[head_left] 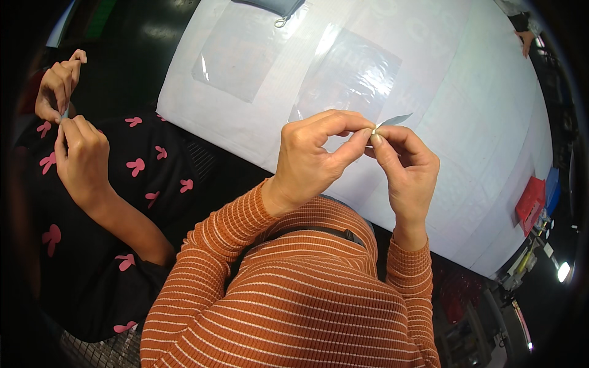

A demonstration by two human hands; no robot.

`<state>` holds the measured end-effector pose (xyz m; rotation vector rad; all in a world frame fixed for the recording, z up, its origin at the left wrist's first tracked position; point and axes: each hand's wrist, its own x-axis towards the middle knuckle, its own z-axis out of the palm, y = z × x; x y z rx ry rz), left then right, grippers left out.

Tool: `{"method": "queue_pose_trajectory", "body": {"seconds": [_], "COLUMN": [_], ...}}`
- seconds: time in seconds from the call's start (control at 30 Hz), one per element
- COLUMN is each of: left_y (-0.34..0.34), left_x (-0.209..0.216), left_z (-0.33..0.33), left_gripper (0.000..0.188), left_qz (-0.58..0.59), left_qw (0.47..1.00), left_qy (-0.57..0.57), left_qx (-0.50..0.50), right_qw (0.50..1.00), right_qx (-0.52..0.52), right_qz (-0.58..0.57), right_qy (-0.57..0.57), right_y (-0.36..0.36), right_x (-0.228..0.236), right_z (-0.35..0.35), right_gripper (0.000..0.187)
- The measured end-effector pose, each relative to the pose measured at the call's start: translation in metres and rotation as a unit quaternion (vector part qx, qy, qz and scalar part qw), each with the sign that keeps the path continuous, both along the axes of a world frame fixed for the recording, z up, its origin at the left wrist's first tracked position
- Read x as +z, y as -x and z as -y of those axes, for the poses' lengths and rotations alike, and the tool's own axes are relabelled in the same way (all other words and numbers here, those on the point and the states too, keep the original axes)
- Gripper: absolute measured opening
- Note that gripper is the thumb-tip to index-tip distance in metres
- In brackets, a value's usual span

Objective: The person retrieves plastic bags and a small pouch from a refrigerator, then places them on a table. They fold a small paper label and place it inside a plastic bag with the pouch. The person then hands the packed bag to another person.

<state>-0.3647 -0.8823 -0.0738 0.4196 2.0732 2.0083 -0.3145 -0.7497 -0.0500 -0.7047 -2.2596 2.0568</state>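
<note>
Above the near part of the white table (pixel 423 184), my two hands meet fingertip to fingertip. Between them is a small, thin grey-blue piece (pixel 396 119), pointed at its far end; whether it is fabric or plastic I cannot make out. Thumb and forefinger of my left hand (pixel 319 150) pinch its near end, where a bit of white shows. My right hand (pixel 405 162) pinches it at the same spot, its other fingers curled. The strip sticks out past the fingertips toward the upper right. Most of the gripped part is hidden by my fingers.
Clear plastic sheets (pixel 353 73) lie on the table, with a dark grey pouch (pixel 270 6) at its far edge. Red (pixel 531 199) and blue bins (pixel 552 190) stand at the right edge. At left, a co-worker's hands (pixel 80 147) hold a small light-blue piece. Another hand (pixel 524 43) shows far right.
</note>
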Motion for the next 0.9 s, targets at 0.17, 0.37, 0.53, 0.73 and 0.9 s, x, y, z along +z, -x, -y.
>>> {"method": "queue_pose_trajectory", "body": {"seconds": [0.17, 0.37, 0.53, 0.73, 0.9], "left_y": [-0.0003, -0.0016, -0.0017, -0.0015, -0.0015], "left_x": [-0.0028, -0.004, -0.0049, -0.006, -0.0078], "left_z": [-0.0006, -0.0012, -0.0006, -0.0008, -0.0012], "left_gripper": [0.009, 0.009, 0.009, 0.009, 0.009], "left_qz": [-0.025, -0.051, -0.039, -0.031, -0.037], "left_qw": [1.0, 0.999, 0.999, 0.999, 0.999], "left_qy": [-0.002, 0.008, 0.008, 0.01, 0.003], "left_qx": [0.002, 0.011, 0.011, 0.01, 0.008], "right_qw": [1.0, 1.0, 1.0, 1.0, 1.0], "right_qx": [-0.001, -0.006, -0.006, -0.002, -0.001], "right_qz": [-0.001, -0.004, 0.012, 0.014, 0.01], "right_qy": [0.003, 0.002, 0.009, 0.013, 0.013], "right_y": [-0.0011, 0.0003, -0.0001, 0.0009, 0.001], "right_x": [-0.0011, -0.0011, -0.001, 0.0009, 0.0008], "right_z": [-0.0008, 0.0011, 0.0004, -0.0004, -0.0008], "right_gripper": [0.008, 0.008, 0.008, 0.008, 0.008]}}
